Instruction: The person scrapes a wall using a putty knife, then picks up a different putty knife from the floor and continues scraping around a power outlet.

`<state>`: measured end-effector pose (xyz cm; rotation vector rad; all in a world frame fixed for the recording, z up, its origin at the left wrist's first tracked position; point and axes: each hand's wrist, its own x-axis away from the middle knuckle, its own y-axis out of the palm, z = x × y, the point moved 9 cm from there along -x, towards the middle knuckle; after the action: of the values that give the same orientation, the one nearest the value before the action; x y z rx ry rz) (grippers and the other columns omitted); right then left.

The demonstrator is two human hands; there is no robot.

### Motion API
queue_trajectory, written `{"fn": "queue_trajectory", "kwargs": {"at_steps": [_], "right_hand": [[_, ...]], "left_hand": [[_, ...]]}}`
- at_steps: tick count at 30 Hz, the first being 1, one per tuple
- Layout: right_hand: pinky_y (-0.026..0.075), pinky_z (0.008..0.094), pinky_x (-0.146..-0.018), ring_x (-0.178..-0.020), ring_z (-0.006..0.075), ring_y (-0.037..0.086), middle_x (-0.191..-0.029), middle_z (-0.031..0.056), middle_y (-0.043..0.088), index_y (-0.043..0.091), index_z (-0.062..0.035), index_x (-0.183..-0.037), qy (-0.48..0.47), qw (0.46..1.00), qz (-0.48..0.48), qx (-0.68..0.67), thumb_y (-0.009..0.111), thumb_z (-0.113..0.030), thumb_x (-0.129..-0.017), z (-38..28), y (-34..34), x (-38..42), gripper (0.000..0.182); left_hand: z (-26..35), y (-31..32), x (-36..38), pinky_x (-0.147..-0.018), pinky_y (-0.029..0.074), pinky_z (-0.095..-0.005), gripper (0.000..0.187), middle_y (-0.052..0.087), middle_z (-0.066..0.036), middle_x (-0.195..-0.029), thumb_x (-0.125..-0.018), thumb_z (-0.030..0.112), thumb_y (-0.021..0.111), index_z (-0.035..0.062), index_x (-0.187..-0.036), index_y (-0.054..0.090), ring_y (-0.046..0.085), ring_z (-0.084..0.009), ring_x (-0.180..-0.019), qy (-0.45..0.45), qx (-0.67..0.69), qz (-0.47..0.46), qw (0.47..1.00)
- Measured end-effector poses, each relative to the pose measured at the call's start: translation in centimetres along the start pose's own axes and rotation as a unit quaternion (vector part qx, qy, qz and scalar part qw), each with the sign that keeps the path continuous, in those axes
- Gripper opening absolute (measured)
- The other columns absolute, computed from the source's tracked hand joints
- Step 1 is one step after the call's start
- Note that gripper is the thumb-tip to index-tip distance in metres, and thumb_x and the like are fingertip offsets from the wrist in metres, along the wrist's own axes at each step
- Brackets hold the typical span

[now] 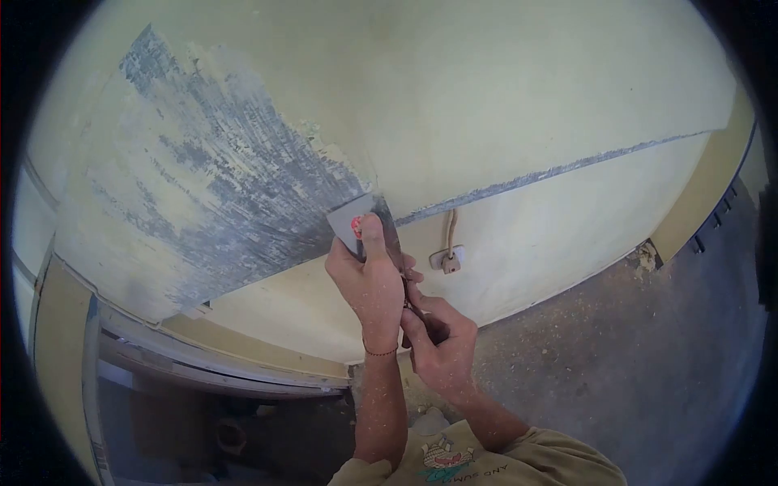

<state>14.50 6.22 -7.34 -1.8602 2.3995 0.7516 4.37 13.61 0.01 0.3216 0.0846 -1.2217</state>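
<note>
Nearest the camera, a printed olive shirt [486, 462] is seen along the bottom edge. Above it, most of the view is taken up by a pale wall [519, 89], whose upper-left part is covered by a broad, streaked grey patch [243, 162]. Below and to the right, a concrete floor [583, 364] is strewn with small crumbs. From beside the scraper [344, 217], a narrow grey strip [551, 172] is run up toward the right. The scraper itself is held at the lower right end of the patch, its blade tilted. It is clasped by the left hand [369, 283], with the thumb laid over the blade's face and the fingers wrapped round the far side. Its darker lower end, mostly hidden, is gripped by the closed right hand [442, 348]. Under the strip, a small socket [447, 259] is met by a cable [451, 229]. The left wrist is circled by a thin beaded bracelet [380, 352], and the blade is marked by a red spot [356, 226].
</note>
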Motion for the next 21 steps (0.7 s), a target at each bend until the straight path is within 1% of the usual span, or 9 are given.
{"fn": "queue_trajectory", "kwargs": {"at_steps": [3, 5, 7, 9, 11, 13, 14, 16, 21], "right_hand": [[0.040, 0.0213, -0.046, -0.054, 0.0037, 0.051, -0.070, 0.0034, 0.061, 0.060, 0.0036, -0.117, 0.023, 1.000, -0.005, -0.015, 0.058, -0.002, -0.093, -1.1, 0.4, 0.0, 0.025], [0.039, 0.0215, -0.044, -0.053, 0.0038, 0.050, -0.068, 0.0034, 0.061, 0.060, 0.0033, -0.118, 0.026, 0.999, -0.011, -0.031, 0.058, -0.002, -0.093, -1.4, 0.8, -0.7, 0.025], [0.037, 0.0223, -0.041, -0.049, 0.0042, 0.049, -0.064, 0.0031, 0.059, 0.060, 0.0022, -0.118, -0.075, 0.997, -0.005, -0.005, 0.058, -0.004, -0.094, -2.7, 0.8, -0.6, 0.026], [0.037, 0.0224, -0.042, -0.049, 0.0044, 0.049, -0.064, 0.0032, 0.059, 0.060, 0.0019, -0.118, -0.038, 0.999, -0.009, -0.005, 0.058, -0.005, -0.094, -3.7, 1.1, -0.4, 0.026], [0.037, 0.0226, -0.042, -0.049, 0.0047, 0.048, -0.064, 0.0033, 0.059, 0.060, 0.0017, -0.119, 0.003, 1.000, -0.007, -0.007, 0.057, -0.006, -0.094, -3.7, 1.0, -0.1, 0.026], [0.041, 0.0203, -0.054, -0.066, 0.0029, 0.048, -0.079, 0.0009, 0.060, 0.059, 0.0054, -0.118, -0.006, 1.000, -0.015, -0.006, 0.057, -0.002, -0.094, -3.1, 0.8, -0.3, 0.026], [0.041, 0.0203, -0.054, -0.066, 0.0029, 0.048, -0.079, 0.0009, 0.060, 0.059, 0.0054, -0.118, -0.017, 1.000, -0.016, -0.008, 0.057, -0.002, -0.094, -3.0, 0.7, -0.1, 0.026], [0.042, 0.0220, -0.049, -0.054, 0.0048, 0.050, -0.072, 0.0042, 0.063, 0.060, 0.0016, -0.122, -0.031, 0.999, 0.010, -0.016, 0.058, -0.006, -0.094, -2.3, -0.1, 1.0, 0.029], [0.045, 0.0224, -0.052, -0.058, 0.0052, 0.052, -0.075, 0.0048, 0.064, 0.059, 0.0015, -0.124, -0.028, 0.998, 0.005, 0.049, 0.059, -0.004, -0.092, -0.2, -1.4, 1.1, 0.032]], "left_hand": [[1.1, -0.1, 0.1, -0.035, 0.048, -0.0292, 0.029, 0.055, -0.010, -0.066, -0.095, 0.022, 0.056, -0.0060, -0.088, 0.052, 0.056, -0.0168, -0.044, -0.005, -0.025, 0.011, 1.000], [1.9, 0.3, 0.1, -0.036, 0.045, -0.0284, 0.030, 0.048, -0.004, -0.061, -0.096, 0.025, 0.056, -0.0019, -0.084, 0.051, 0.054, -0.0149, -0.045, -0.009, -0.034, 0.010, 0.999], [2.6, 0.6, 0.0, -0.036, 0.045, -0.0286, 0.030, 0.049, -0.005, -0.061, -0.096, 0.025, 0.056, -0.0024, -0.084, 0.052, 0.054, -0.0151, -0.045, -0.001, -0.028, -0.006, 1.000], [3.2, 0.8, -0.3, -0.036, 0.044, -0.0289, 0.030, 0.050, -0.005, -0.062, -0.095, 0.024, 0.055, -0.0030, -0.084, 0.052, 0.054, -0.0153, -0.045, 0.009, -0.017, -0.017, 1.000], [2.9, 0.5, 0.0, -0.035, 0.048, -0.0303, 0.030, 0.058, -0.013, -0.069, -0.095, 0.022, 0.054, -0.0073, -0.087, 0.053, 0.056, -0.0178, -0.044, 0.007, -0.032, -0.014, 0.999], [2.3, -0.1, 0.7, -0.035, 0.048, -0.0304, 0.031, 0.058, -0.013, -0.069, -0.095, 0.023, 0.054, -0.0072, -0.089, 0.053, 0.056, -0.0175, -0.044, 0.007, -0.043, -0.014, 0.999], [2.3, 0.2, 0.5, -0.035, 0.048, -0.0305, 0.031, 0.058, -0.013, -0.069, -0.096, 0.024, 0.054, -0.0070, -0.090, 0.053, 0.056, -0.0173, -0.044, 0.016, -0.049, -0.017, 0.999], [1.0, 0.0, 1.1, -0.036, 0.048, -0.0305, 0.032, 0.057, -0.012, -0.068, -0.096, 0.025, 0.054, -0.0066, -0.091, 0.053, 0.056, -0.0172, -0.044, 0.019, -0.030, -0.014, 0.999], [-2.2, -0.1, 1.3, -0.036, 0.048, -0.0299, 0.033, 0.056, -0.011, -0.067, -0.096, 0.029, 0.054, -0.0048, -0.094, 0.051, 0.056, -0.0172, -0.045, -0.017, 0.005, -0.020, 1.000]]}}
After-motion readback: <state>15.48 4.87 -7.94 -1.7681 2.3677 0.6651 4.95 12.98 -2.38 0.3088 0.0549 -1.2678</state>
